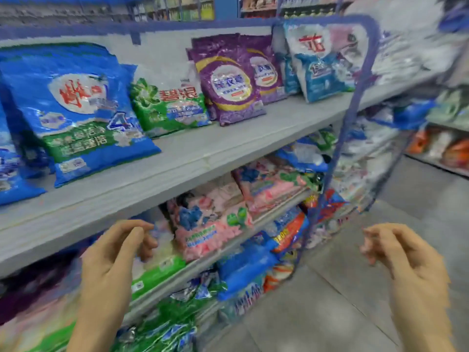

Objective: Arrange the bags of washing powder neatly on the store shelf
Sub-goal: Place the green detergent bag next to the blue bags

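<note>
Bags of washing powder stand on the grey upper shelf (228, 148): a large blue bag (76, 110) at the left, a green and white bag (170, 105), purple bags (228, 80), and a white and blue bag (322, 59) at the right end. Pink bags (210, 224) lie on the shelf below. My left hand (114, 255) hovers in front of the lower shelf, fingers loosely curled, holding nothing. My right hand (403, 252) hangs in the aisle to the right, fingers relaxed and empty.
A blue metal upright (355, 102) ends the shelf unit at the right. Lower shelves hold more blue, green and orange bags (243, 270). Grey floor (342, 301) lies at the lower right. Another shelf unit (441, 148) stands across the aisle.
</note>
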The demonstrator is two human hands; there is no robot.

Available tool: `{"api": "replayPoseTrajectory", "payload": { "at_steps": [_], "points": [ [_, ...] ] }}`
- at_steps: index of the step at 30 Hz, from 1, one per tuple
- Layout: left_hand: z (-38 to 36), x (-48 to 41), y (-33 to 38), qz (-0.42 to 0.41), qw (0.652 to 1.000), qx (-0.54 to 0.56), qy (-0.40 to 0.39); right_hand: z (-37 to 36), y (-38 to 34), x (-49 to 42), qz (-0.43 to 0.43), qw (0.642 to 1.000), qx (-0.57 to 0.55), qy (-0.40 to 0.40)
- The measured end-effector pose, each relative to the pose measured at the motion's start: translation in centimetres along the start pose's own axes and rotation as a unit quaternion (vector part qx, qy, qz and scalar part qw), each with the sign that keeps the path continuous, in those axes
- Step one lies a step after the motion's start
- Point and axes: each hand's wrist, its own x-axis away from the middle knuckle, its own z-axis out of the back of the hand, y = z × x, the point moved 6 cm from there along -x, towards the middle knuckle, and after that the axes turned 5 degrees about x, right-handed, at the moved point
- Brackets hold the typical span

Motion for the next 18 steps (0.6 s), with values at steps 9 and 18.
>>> {"api": "replayPoseTrajectory", "payload": {
  "at_steps": [9, 18],
  "points": [
    [-22.4, 3.7, -2.6, 0.095, 0.990, 0.056, -0.091, 22.0, 8.1, -3.7, -0.099, 0.990, 0.017, 0.103],
    [-42.8, 4.8, -1.9, 0.103, 0.983, 0.069, -0.137, 35.6, 14.4, -12.6, -0.141, 0.979, 0.020, 0.148]
  ]
}}
